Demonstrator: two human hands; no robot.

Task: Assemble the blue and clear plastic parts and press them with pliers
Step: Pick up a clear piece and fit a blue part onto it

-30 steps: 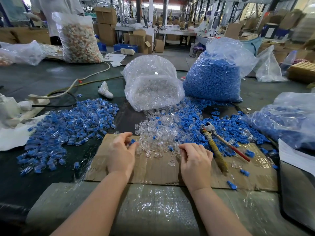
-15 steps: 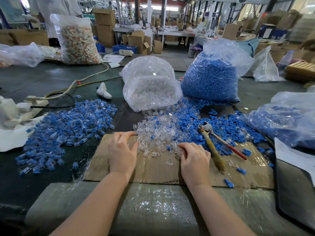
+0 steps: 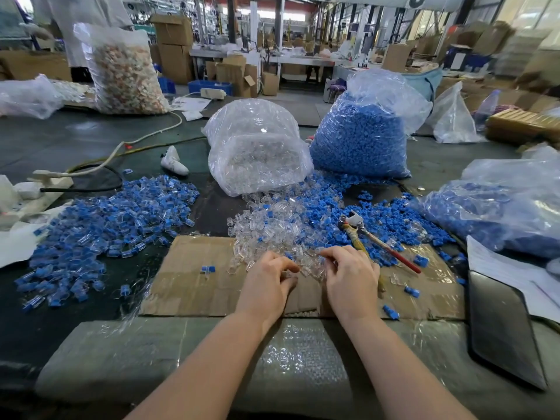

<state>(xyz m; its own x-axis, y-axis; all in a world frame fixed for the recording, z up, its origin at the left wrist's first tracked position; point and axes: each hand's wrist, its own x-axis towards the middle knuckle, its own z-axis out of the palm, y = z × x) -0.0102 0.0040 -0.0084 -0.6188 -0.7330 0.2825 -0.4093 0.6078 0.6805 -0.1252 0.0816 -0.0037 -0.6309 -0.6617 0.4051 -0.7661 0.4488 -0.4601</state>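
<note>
Head | both hands' grip [image 3: 306, 269] pinching clear parts [image 3: 272, 225] | pliers [image 3: 378, 241] jaws far-left

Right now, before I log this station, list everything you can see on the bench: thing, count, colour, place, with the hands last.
pliers: one, red and yellow handles, lying right of centre on blue parts
clear parts pile: many, transparent, centre, at the cardboard's far edge
loose blue parts: many, blue, centre-right around the pliers
assembled pieces pile: many, blue and clear, left
single assembled piece: one, blue and clear, on the cardboard
cardboard sheet: one, brown, under the hands
bag of clear parts: one, transparent, centre back
bag of blue parts: one, blue contents, behind right
second blue bag: one, far right
left hand: pinching small clear parts
right hand: fingers curled in the clear pile
</note>
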